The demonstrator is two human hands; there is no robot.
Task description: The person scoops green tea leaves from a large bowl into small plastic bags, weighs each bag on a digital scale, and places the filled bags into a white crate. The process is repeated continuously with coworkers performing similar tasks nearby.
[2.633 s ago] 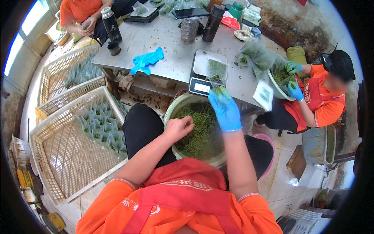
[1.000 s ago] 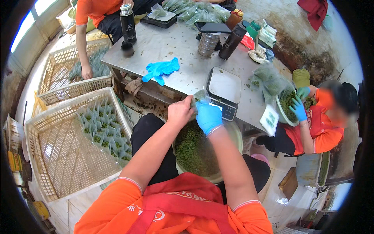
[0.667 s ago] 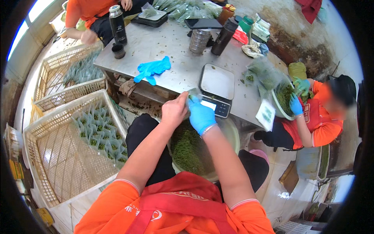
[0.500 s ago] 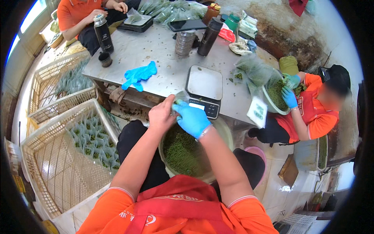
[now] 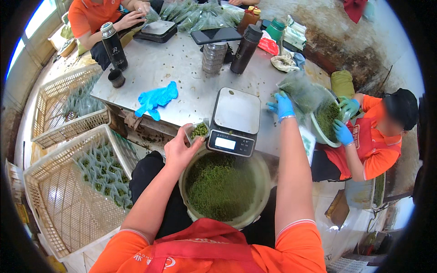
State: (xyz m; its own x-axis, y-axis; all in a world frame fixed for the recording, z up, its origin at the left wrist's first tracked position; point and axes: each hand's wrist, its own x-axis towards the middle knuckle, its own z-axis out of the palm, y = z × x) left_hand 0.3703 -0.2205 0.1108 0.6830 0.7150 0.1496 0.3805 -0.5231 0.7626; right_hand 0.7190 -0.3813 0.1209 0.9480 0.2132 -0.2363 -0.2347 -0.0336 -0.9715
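My bare left hand (image 5: pixel 178 148) pinches a small clear plastic bag (image 5: pixel 200 130) with green buds or leaf bits inside. It is held just left of the digital scale (image 5: pixel 234 120), whose pan carries only a tiny speck. My right hand (image 5: pixel 283 108), in a blue glove, reaches over the table to the right of the scale. Its thumb stands apart from its fingers, and the fingertips are close to filled clear bags (image 5: pixel 300 91). Below the scale, between my legs, sits a round tub (image 5: pixel 261 200) of loose green buds (image 5: pixel 221 186).
At left stand a crate (image 5: pixel 59 200) with upright filled bags (image 5: pixel 104 170) and a second crate (image 5: pixel 68 132). The metal table (image 5: pixel 182 63) bears a blue glove (image 5: pixel 157 99), a thermos (image 5: pixel 114 48), a dark bottle (image 5: pixel 246 50) and a phone (image 5: pixel 216 35). Co-workers sit at right and far left.
My hands have parted. The right went from the bag to the table's right side. The left keeps the bag, now seen upright with green bits in it. The view shifted slightly.
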